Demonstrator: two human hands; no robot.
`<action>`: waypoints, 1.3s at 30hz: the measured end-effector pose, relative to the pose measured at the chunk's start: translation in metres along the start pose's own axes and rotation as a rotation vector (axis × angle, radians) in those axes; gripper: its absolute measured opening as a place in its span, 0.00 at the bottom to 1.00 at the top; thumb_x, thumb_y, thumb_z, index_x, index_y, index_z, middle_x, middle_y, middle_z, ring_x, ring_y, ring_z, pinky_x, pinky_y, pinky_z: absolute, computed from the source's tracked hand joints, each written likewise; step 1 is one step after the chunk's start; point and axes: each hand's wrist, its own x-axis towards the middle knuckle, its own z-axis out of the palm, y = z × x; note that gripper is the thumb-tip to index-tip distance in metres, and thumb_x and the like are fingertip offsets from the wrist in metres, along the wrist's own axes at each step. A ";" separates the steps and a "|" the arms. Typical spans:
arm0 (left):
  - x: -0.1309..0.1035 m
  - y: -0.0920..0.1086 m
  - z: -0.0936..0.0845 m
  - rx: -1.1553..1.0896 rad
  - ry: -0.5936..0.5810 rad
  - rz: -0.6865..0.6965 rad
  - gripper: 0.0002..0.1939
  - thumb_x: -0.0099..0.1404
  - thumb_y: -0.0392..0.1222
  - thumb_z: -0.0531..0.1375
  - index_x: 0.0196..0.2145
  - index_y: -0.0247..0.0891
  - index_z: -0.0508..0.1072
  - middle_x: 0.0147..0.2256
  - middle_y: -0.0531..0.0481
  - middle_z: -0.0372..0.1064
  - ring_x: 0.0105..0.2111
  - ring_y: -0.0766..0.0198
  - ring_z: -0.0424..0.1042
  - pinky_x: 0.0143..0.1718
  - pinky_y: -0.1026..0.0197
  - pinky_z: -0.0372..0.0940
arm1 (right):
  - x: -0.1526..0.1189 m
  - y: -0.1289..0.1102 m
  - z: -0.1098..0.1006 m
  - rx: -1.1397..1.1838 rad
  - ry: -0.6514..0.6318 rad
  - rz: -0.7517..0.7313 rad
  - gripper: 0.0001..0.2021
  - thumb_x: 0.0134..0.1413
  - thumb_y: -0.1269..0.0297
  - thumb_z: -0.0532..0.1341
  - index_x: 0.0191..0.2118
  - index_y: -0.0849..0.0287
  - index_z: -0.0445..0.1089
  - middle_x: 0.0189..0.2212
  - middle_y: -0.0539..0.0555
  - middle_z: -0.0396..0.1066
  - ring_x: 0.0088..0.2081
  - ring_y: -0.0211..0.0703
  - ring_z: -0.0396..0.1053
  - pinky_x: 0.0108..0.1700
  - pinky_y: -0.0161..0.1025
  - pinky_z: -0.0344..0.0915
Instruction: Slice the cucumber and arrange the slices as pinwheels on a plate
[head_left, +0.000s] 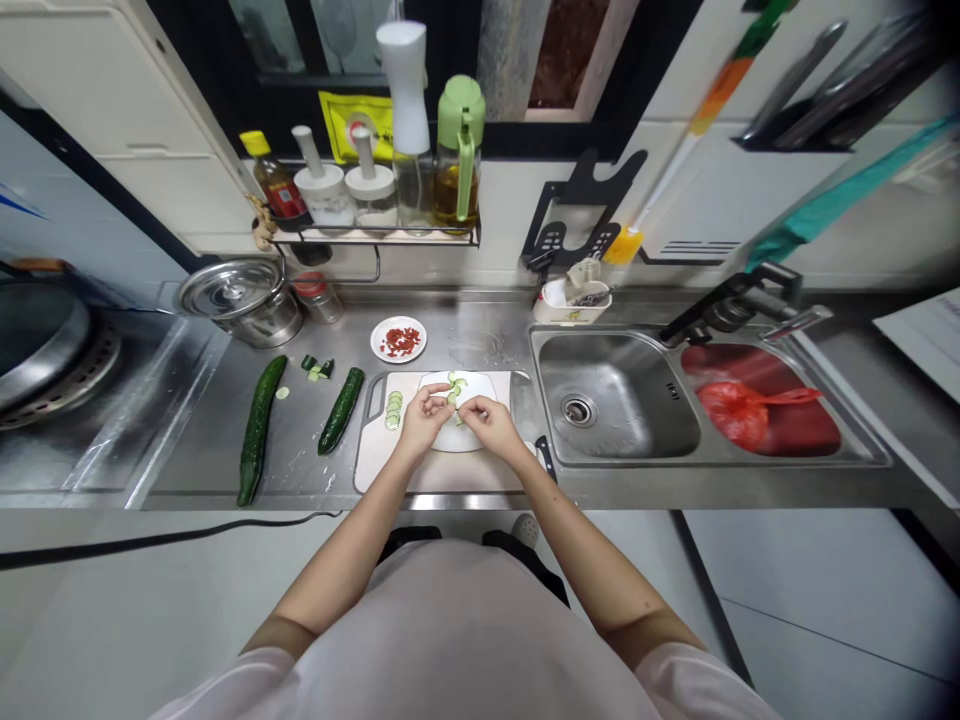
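L hand [426,418] + R hand [489,420] pinching cuke slices [456,383], approx. 12 o'clock on plate [459,438]; prob. light, slick, fragile: hold by rims.

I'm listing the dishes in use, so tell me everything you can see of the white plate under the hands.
The white plate looks plain and smooth, perhaps ceramic, with a rounded outline. It lies on the cutting board, right of its middle row of nothing else but bare surface. Green-edged cucumber slices sit toward its far side. The left hand and right hand hide part of it; whether they touch it is unclear.
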 end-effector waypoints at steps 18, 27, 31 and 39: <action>0.028 -0.059 0.016 0.243 0.010 -0.014 0.13 0.52 0.36 0.64 0.38 0.36 0.73 0.26 0.57 0.66 0.22 0.74 0.60 0.30 0.68 0.58 | 0.002 0.046 -0.014 -0.228 -0.031 0.216 0.07 0.49 0.65 0.59 0.29 0.60 0.75 0.24 0.50 0.73 0.27 0.37 0.67 0.32 0.32 0.61; 0.042 -0.069 0.026 0.729 -0.107 -0.017 0.12 0.56 0.33 0.60 0.39 0.41 0.74 0.27 0.55 0.73 0.26 0.66 0.68 0.33 0.64 0.60 | -0.001 0.049 -0.022 -0.749 -0.094 0.231 0.09 0.58 0.66 0.57 0.35 0.58 0.75 0.33 0.54 0.75 0.34 0.40 0.67 0.33 0.33 0.55; 0.045 -0.063 0.031 0.915 -0.167 0.023 0.13 0.59 0.33 0.59 0.43 0.41 0.74 0.32 0.52 0.74 0.31 0.62 0.70 0.37 0.61 0.61 | -0.003 0.053 -0.019 -0.870 -0.081 0.184 0.11 0.62 0.64 0.54 0.38 0.58 0.74 0.36 0.55 0.73 0.39 0.43 0.65 0.38 0.35 0.55; 0.040 -0.062 0.034 1.172 -0.242 0.174 0.15 0.67 0.37 0.54 0.49 0.43 0.73 0.42 0.44 0.70 0.45 0.55 0.68 0.42 0.57 0.62 | -0.014 0.064 -0.017 -0.946 -0.044 0.054 0.14 0.65 0.62 0.51 0.46 0.59 0.73 0.39 0.58 0.69 0.42 0.47 0.61 0.42 0.38 0.54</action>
